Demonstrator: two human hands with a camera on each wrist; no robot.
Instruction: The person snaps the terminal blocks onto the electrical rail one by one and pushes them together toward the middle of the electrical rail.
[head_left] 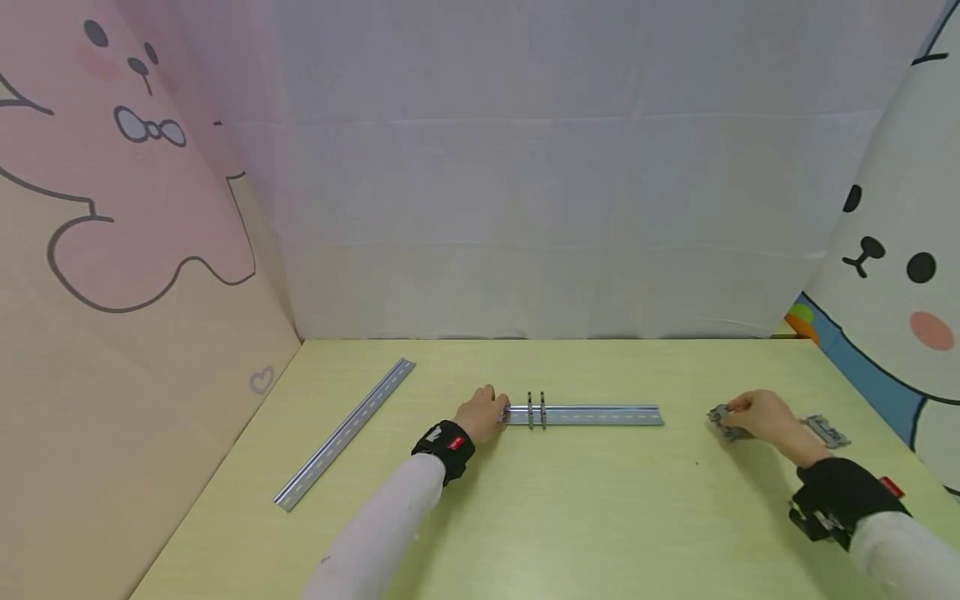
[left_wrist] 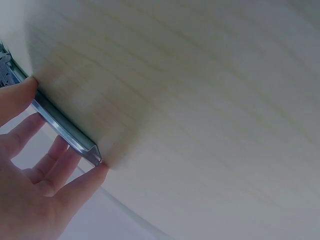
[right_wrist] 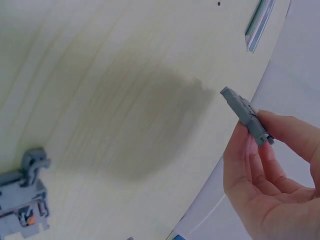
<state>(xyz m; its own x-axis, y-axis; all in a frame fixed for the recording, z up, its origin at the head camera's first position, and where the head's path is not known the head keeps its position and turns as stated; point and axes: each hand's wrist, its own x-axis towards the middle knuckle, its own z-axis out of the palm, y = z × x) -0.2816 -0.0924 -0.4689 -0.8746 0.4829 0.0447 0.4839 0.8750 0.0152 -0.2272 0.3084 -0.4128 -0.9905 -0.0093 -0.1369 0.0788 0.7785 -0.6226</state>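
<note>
A slotted metal DIN rail (head_left: pixel 603 415) lies crosswise on the table, with two thin grey pieces (head_left: pixel 543 411) standing upright across it near its left end. My left hand (head_left: pixel 480 415) grips that end; in the left wrist view the thumb and fingers are on the sides and tip of the rail (left_wrist: pixel 65 125). To the right, above the table, my right hand (head_left: pixel 767 421) pinches a flat grey terminal block (right_wrist: pixel 245 116) between thumb and fingers. Another grey terminal block (head_left: pixel 827 431) lies on the table, just beyond the right wrist.
A second slotted rail (head_left: pixel 345 433) lies slanted on the left part of the yellowish table (head_left: pixel 585 517). A white cloth (head_left: pixel 555 217) hangs behind the table, with printed cartoon panels to the left and right. A tiny dark speck (head_left: pixel 697 463) is on the tabletop.
</note>
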